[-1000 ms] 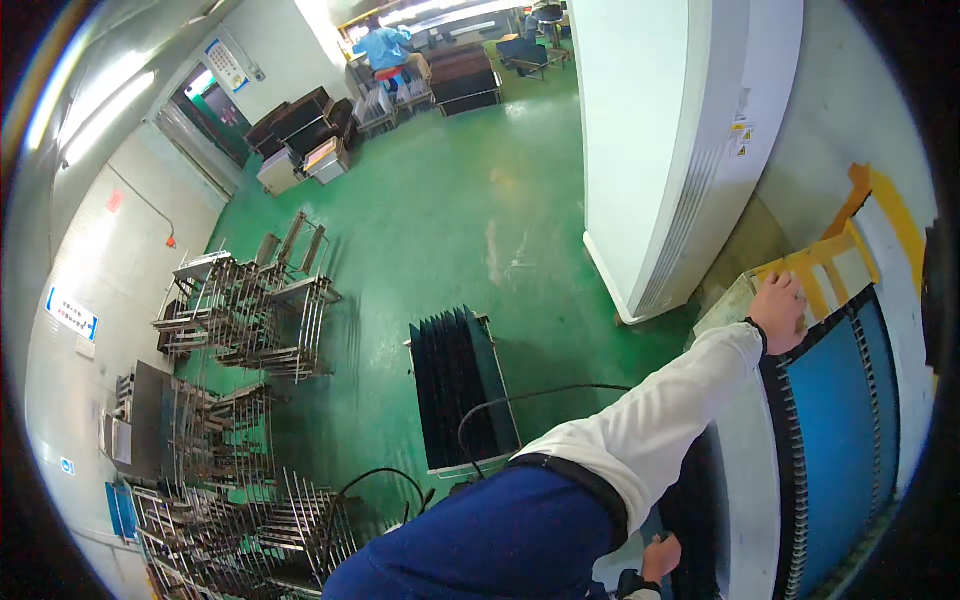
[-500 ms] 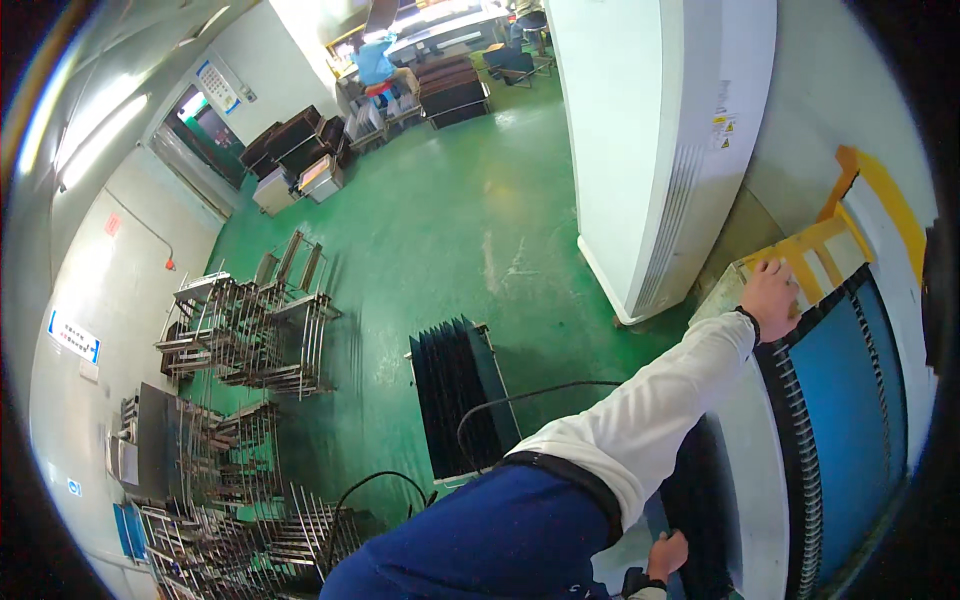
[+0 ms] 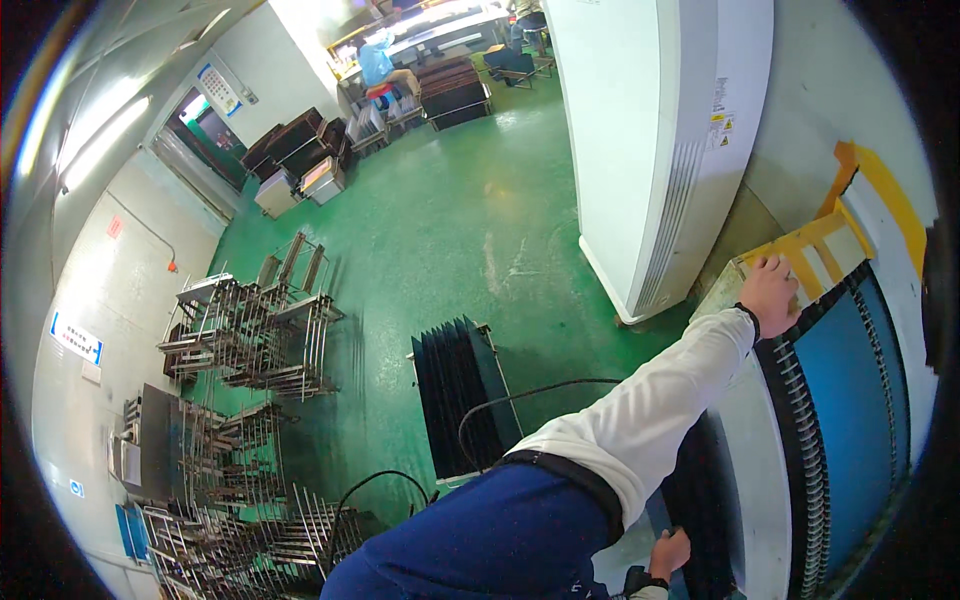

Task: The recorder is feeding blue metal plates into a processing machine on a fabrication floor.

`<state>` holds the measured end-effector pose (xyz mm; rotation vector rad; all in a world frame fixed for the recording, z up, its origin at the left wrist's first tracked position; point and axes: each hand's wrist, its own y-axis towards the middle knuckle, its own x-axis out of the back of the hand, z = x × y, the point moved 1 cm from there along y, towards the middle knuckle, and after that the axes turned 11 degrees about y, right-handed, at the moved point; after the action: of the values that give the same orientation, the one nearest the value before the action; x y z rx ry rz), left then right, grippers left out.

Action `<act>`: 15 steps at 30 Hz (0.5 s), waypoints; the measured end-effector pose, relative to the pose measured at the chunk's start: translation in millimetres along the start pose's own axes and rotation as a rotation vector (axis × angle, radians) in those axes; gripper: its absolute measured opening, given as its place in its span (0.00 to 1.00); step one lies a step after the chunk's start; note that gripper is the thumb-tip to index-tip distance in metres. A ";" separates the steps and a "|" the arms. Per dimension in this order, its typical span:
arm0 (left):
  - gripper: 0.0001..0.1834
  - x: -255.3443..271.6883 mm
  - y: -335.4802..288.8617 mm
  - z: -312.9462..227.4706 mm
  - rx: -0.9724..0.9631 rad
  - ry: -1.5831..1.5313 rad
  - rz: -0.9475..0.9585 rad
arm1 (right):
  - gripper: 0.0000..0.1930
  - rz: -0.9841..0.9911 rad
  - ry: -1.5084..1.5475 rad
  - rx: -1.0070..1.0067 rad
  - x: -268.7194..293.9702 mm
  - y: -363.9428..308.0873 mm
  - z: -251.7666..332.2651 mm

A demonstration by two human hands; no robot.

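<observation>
Your hands were both to the left of the blue panel (image 3: 850, 400). Your left hand (image 3: 770, 298), the nearer one, was just beside its upper end, palm down, with fingers bent over the yellow-taped ledge (image 3: 795, 246) and nothing visibly pinched. Your right hand (image 3: 670, 553) was left of the panel's lower end, its fingers curled in by the dark ribbed stack (image 3: 705, 500); I could not tell whether they pinched an edge.

The panel's long axis ran down from your left hand's side, roughly along the coiled rollers (image 3: 812, 460) on its left edge. Between the panel and your right hand stood those rollers, the white side wall (image 3: 750, 470) and the stack; your left forearm (image 3: 640, 400) crossed above that hand.

Farther left of the panel, a dark cable (image 3: 545, 387) arched beside a rack of dark panels (image 3: 455, 395) on the green floor (image 3: 510, 230), with bare metal racks (image 3: 260, 330) well beyond. Up and left of the panel stood a tall white cabinet (image 3: 630, 150).
</observation>
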<state>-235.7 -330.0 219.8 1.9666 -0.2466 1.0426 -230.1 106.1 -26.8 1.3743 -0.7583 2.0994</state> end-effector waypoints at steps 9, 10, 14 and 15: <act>0.21 8.8 0.8 -0.1 0.003 -0.041 0.081 | 0.10 0.072 0.025 -0.079 -2.4 4.6 -3.5; 0.21 9.4 0.0 2.8 0.010 -0.042 0.093 | 0.11 0.084 0.006 -0.073 -2.9 5.4 -3.2; 0.21 3.4 -0.1 1.1 0.001 -0.036 0.029 | 0.15 0.056 -0.038 -0.047 -5.8 3.7 -4.8; 0.21 2.7 -0.2 0.2 -0.003 -0.036 0.022 | 0.17 0.041 -0.041 -0.037 -9.7 4.0 -9.6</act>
<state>-233.8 -329.5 221.7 1.9856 -0.2903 1.0206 -235.5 108.8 -39.7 1.3973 -0.8443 2.0832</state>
